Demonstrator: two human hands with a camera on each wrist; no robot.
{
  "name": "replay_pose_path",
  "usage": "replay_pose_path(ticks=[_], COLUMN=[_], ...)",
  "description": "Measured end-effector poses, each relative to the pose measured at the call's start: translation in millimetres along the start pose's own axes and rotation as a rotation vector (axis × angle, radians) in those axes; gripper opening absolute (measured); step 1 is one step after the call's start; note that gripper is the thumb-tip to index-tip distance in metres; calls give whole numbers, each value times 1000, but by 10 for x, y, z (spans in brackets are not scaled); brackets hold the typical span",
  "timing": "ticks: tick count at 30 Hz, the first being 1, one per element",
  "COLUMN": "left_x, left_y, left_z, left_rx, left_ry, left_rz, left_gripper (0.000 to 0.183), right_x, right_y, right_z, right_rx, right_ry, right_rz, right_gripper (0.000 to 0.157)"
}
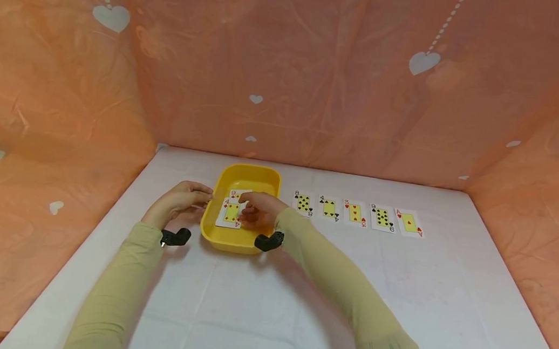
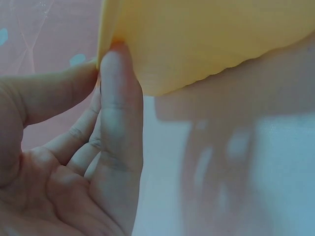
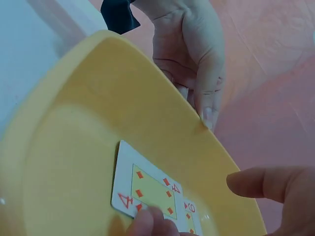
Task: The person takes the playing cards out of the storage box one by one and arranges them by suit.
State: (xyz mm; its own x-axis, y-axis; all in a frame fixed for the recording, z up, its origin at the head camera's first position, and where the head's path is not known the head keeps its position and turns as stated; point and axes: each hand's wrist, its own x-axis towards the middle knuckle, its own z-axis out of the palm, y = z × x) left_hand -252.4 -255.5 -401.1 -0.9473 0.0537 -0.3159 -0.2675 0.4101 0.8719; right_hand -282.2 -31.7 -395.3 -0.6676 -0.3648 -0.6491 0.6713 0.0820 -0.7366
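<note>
My left hand [image 1: 178, 202] pinches the left rim of a yellow plastic tray [image 1: 269, 180] between thumb and finger; the left wrist view shows the thumb [image 2: 118, 98] against the tray's outer wall [image 2: 197, 44]. Inside the tray lies a four of diamonds [image 1: 231, 213], face up. It partly covers another red diamond card [image 1: 237, 194], with a nine or six in its corner. My right hand [image 1: 262, 207] is over the tray, fingers bent loosely at the four's edge. In the right wrist view its thumb [image 3: 261, 184] stands well apart from the fingertips [image 3: 147, 221]; whether they touch the card is unclear.
Right of the tray, a row of face-up cards lies on the white cloth [image 1: 250, 307]: an eight of spades [image 1: 303, 203], a black four [image 1: 329, 208], a three of hearts [image 1: 354, 213], a black nine [image 1: 382, 218] and an ace of hearts [image 1: 408, 223]. Orange sheets surround the table.
</note>
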Motion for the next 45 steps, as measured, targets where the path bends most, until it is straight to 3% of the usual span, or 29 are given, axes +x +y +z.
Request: replay_pose_path(ticks=[8, 16, 21, 25, 30, 37, 45], left_x=[-4, 4, 17, 7, -13, -9, -4], left_y=[-9, -5, -12, -2, 12, 4, -6], left_z=[8, -2, 9, 13, 7, 3, 0], left_rx=[-12, -10, -17, -10, 1, -12, -11], left_ry=[-5, -8, -7, -6, -3, -7, -13], left_rz=[4, 14, 3, 3, -2, 0, 14], left_gripper=[42, 41, 40, 40, 41, 41, 42], right_x=[-76, -99, -40, 24, 85, 130, 146], right_y=[-26, -58, -31, -3, 26, 77, 146], right_z=[37, 51, 34, 8, 7, 27, 63], right_rx=[23, 68, 111, 106, 35, -143, -239], right_ry=[73, 37, 37, 27, -11, -60, -13], right_rz=[-55, -27, 3, -4, -49, -100, -114], right_gripper=[65, 72, 67, 49, 24, 27, 15])
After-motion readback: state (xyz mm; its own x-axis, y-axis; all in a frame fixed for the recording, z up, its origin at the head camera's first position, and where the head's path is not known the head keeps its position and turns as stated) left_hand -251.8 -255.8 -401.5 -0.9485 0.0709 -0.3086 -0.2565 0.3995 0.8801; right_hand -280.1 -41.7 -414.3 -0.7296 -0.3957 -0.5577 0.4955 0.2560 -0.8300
